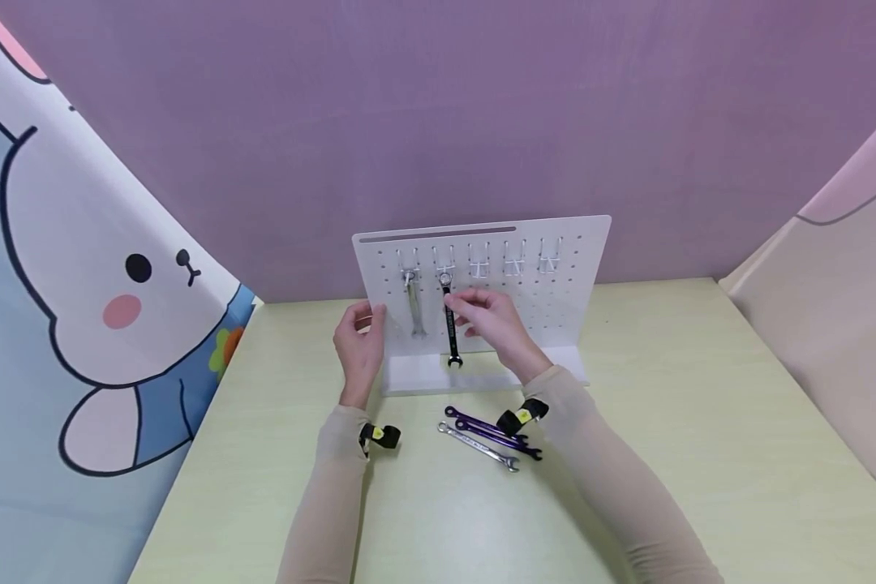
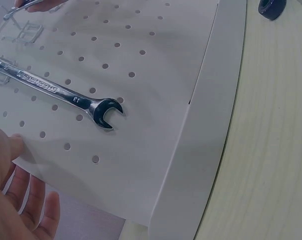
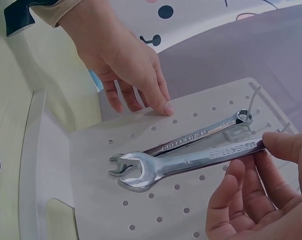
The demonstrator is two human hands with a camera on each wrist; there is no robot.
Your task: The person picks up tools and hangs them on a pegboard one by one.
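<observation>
A white pegboard stands upright on its base, with a row of wire hooks near its top. My right hand pinches a combination wrench by the upper part of its handle. That wrench's ring end is at the second hook from the left; whether it is threaded on cannot be told. Another silver wrench hangs from the leftmost hook, open end down. At the board's left edge my left hand holds on, thumb on the front face and other fingers behind.
In front of the base lie two purple wrenches and a silver wrench, close together below my right wrist. To the right of the held wrench, three hooks carry nothing. A purple backdrop rises behind the board.
</observation>
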